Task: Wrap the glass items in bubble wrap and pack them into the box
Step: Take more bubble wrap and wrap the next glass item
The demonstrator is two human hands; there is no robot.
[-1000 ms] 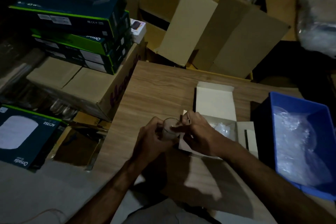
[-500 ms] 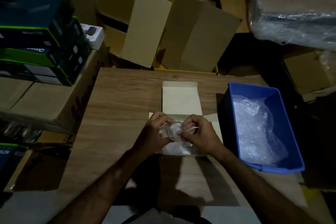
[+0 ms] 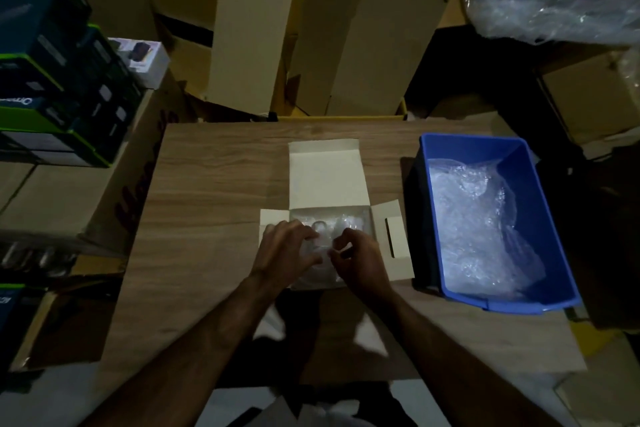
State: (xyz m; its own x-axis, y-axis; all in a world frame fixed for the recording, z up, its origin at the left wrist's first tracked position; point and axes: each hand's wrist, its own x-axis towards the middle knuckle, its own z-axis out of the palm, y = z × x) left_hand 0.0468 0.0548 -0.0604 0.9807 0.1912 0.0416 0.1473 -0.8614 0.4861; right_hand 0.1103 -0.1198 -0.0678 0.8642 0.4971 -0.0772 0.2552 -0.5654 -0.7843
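1. Hands meet over the open white box (image 3: 323,180) on the wooden table (image 3: 214,184).
2. Left hand (image 3: 284,250), fingers curled, holds the bubble-wrapped glass (image 3: 320,236) down inside the box.
3. Right hand (image 3: 360,260) pinches the wrap from the other side.
4. Blue bin (image 3: 519,163), just right of the box, holds loose bubble wrap (image 3: 474,222).
5. Cardboard cartons (image 3: 311,35) stand behind the table.

Dim light. Both hands over open white box (image 3: 323,180) on wooden counter (image 3: 214,191): left hand (image 3: 282,251) and right hand (image 3: 358,260) curl onto bubble-wrapped bundle (image 3: 323,239) inside; glass itself unclear. Blue bin (image 3: 526,177) with bubble wrap (image 3: 474,229) just beside box, right; cartons (image 3: 311,31) behind.
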